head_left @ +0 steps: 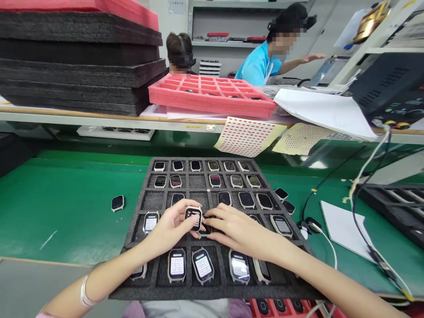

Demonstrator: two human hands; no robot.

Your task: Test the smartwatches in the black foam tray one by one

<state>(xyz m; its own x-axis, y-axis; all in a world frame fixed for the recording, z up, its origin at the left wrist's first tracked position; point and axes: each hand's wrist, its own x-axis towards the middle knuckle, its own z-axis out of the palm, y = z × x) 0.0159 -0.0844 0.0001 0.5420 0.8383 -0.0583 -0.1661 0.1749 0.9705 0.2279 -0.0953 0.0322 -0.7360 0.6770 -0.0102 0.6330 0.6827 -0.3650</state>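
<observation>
A black foam tray point(198, 292) with square compartments holds several watch cases, some with lit white screens. Over its middle, my left hand point(177, 223) grips a watch point(193, 218) with a lit screen, the thumb lying on the glass. Just to the right, my right hand point(228, 225) has its fingers closed around another dark watch point(206, 229), low over a compartment and partly hidden by the fingers. Watches with lit list screens, such as one at the front point(176, 265), lie in the nearer rows.
A lone watch point(118, 203) lies on the green table point(76, 185) at left; two more are right of the tray. Cables and white paper point(344, 227) lie at right. Above, a shelf bears a pink tray point(212, 104) and stacked black foam point(73, 66). Two people are behind.
</observation>
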